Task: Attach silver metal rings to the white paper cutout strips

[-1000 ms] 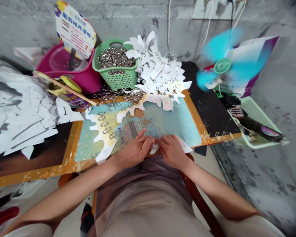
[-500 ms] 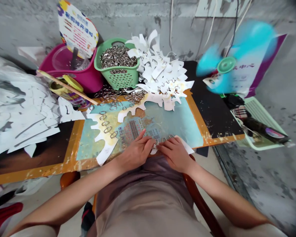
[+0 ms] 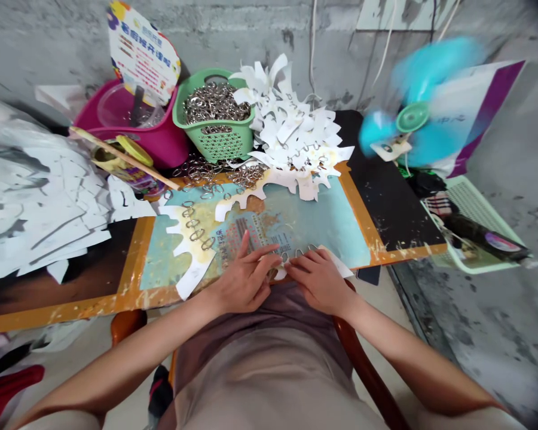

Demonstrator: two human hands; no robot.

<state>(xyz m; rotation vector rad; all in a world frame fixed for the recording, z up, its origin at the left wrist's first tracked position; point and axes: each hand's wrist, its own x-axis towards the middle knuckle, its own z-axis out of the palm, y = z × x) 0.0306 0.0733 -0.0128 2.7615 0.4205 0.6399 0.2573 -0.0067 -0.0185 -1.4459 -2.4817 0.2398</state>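
Observation:
At the table's front edge lies a white paper strip (image 3: 341,263) with metal rings along it, mostly covered by my hands. My right hand (image 3: 321,280) holds this strip down, its fingers bent and together over it. My left hand (image 3: 244,278) is at the strip's left end, fingers spread and one pointing away from me. Whether its fingertips touch the paper I cannot tell. Left of it, a cut paper strip (image 3: 198,270) with several metal rings (image 3: 197,235) lies on the blue mat (image 3: 345,218); yellowish smears show on that paper.
A green basket (image 3: 219,143) full of metal rings and a magenta basket (image 3: 165,140) stand at the back. Stacked paper pieces (image 3: 40,197) lie left, ringed strips (image 3: 296,131) behind the mat. A stick (image 3: 125,158) rests on a can. A blue fan (image 3: 412,117) spins at right.
My left hand has opened from a pinch at the strip's left end, its fingers spreading. The right hand stays on the strip. The fan blades have turned.

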